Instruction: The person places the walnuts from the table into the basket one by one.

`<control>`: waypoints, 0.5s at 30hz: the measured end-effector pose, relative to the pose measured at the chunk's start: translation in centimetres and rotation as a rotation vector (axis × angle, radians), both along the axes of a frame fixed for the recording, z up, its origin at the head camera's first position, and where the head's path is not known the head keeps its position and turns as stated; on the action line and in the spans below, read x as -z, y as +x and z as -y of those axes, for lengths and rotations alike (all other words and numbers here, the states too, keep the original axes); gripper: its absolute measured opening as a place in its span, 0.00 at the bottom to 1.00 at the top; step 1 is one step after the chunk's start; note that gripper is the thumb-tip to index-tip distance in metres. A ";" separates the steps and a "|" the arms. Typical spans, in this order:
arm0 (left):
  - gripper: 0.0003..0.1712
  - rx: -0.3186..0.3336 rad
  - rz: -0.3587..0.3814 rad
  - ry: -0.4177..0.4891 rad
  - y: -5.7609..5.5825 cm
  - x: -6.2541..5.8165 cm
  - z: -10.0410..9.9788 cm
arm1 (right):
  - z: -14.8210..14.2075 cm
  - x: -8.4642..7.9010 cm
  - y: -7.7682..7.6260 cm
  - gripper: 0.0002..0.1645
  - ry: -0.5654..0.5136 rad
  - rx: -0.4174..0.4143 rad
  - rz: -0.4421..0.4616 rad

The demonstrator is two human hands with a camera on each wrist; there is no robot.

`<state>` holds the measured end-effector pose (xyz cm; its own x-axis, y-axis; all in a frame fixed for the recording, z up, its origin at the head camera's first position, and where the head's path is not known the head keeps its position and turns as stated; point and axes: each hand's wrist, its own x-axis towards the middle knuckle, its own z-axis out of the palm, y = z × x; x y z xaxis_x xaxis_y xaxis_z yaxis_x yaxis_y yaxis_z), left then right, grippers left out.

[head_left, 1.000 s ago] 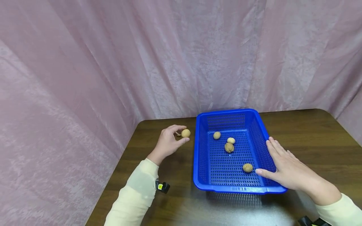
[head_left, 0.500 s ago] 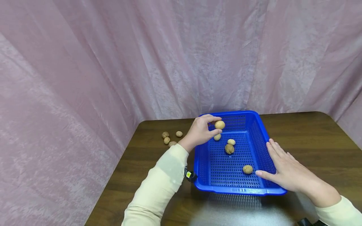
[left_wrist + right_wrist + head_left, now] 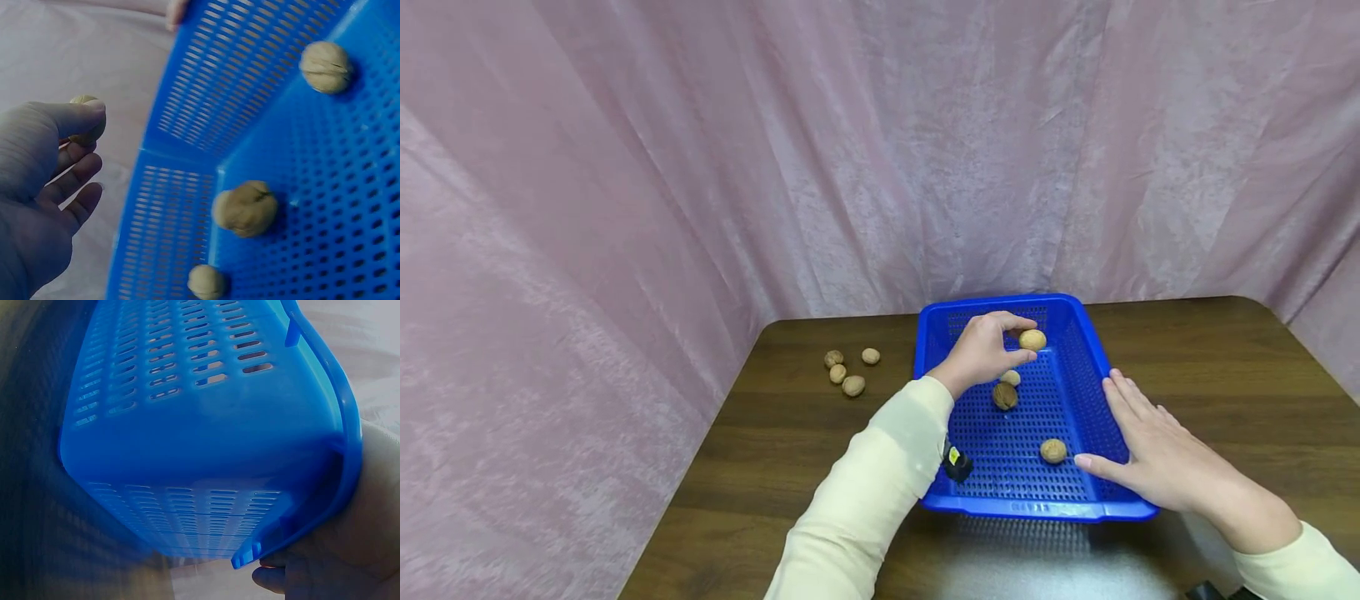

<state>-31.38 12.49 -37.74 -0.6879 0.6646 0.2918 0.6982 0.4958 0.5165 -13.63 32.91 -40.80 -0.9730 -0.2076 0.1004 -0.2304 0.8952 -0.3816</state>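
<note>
My left hand [image 3: 985,352] is over the back part of the blue basket [image 3: 1043,510], pinching a tan walnut [image 3: 1033,340] between thumb and fingertips. In the left wrist view, part of the held walnut [image 3: 92,132] shows behind the thumb. Below the hand in the basket are a darker walnut [image 3: 1005,396] and a paler round nut [image 3: 1011,378] touching it in view. Another walnut [image 3: 1053,451] lies near the front right inside. My right hand [image 3: 1168,450] rests on the basket's right rim, fingers straight along it and thumb reaching over the inside.
Several walnuts [image 3: 853,386] lie grouped on the brown wooden table [image 3: 760,467] left of the basket. A pink curtain [image 3: 850,167] hangs right behind the table's back edge. The basket's perforated walls [image 3: 187,356] rise around the nuts.
My left hand has carried the walnut rightward from the table's left side to over the basket, uncovering the nuts on the table. The right hand has stayed on the rim.
</note>
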 end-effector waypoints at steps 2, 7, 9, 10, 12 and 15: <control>0.25 0.013 0.009 -0.022 -0.1 0.6 -0.2 | 0.1 0.0 0.0 0.65 0.001 -0.002 -0.001; 0.25 0.037 0.088 -0.077 0.0 2.0 -0.4 | 0.0 0.0 0.1 0.65 -0.005 -0.005 0.012; 0.25 0.050 0.122 -0.108 0.1 2.5 -0.7 | -0.1 0.0 0.2 0.65 -0.005 -0.006 0.008; 0.26 0.056 0.138 -0.130 0.1 2.6 -0.8 | -0.1 0.0 0.2 0.65 -0.005 -0.005 0.005; 0.26 0.062 0.148 -0.184 0.2 3.0 -1.1 | -0.2 0.1 0.3 0.64 -0.003 -0.004 -0.007; 0.26 0.057 0.123 -0.275 0.3 3.4 -1.5 | -0.3 0.2 0.3 0.64 -0.002 -0.004 -0.021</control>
